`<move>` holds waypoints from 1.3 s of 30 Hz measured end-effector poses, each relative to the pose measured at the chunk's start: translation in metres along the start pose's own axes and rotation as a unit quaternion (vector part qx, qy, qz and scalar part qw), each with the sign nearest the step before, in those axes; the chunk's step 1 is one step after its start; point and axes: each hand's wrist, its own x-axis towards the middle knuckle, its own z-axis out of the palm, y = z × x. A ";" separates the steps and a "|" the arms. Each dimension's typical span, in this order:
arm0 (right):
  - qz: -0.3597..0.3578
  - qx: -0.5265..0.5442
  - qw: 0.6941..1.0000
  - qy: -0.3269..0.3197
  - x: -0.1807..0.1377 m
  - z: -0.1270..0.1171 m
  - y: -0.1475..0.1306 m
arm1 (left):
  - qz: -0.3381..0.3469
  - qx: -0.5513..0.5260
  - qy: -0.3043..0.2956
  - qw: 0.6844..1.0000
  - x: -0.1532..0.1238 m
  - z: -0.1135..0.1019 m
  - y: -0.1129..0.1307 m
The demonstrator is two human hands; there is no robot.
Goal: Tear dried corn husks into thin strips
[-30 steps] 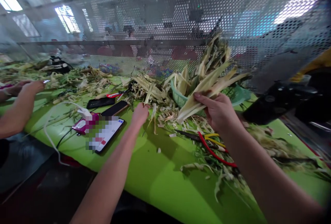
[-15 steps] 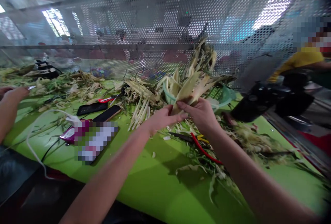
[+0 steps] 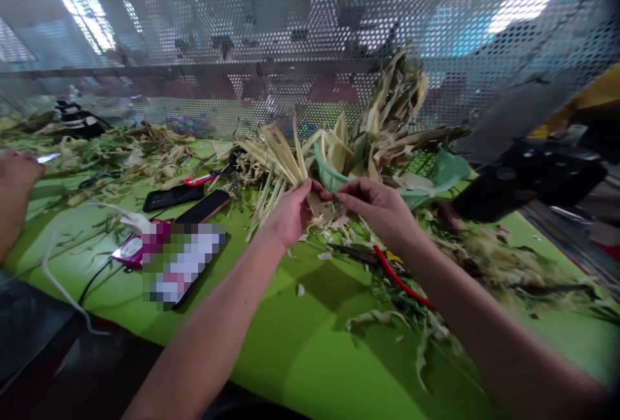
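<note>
My left hand (image 3: 294, 213) is closed around the base of a bundle of pale corn husks (image 3: 285, 160), whose strips fan up and to the left. Close by on the right, my right hand (image 3: 375, 203) is pinched, thumb against forefinger, near the bundle's lower end; whatever lies in the pinch is too small to name. Just behind both hands stands a green plastic basket (image 3: 332, 178) with more dry husks (image 3: 382, 129) in it. Red-handled scissors (image 3: 400, 281) lie under my right forearm, partly hidden, among green scraps.
Phones (image 3: 174, 197) and a purple device (image 3: 133, 252) with a white cable lie on the green tabletop (image 3: 271, 342) at left. Another person's hand (image 3: 19, 181) is at the far left. A perforated metal screen (image 3: 271, 58) runs behind. A black machine part (image 3: 523, 174) stands at right.
The husks have swung from upright between both hands to leaning left in my left hand. My right hand has let go of them and moved slightly right. The view has shifted a little.
</note>
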 end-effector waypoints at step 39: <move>0.005 -0.050 0.998 -0.029 -0.019 0.021 0.000 | 0.001 -0.015 -0.070 0.997 -0.012 0.015 -0.010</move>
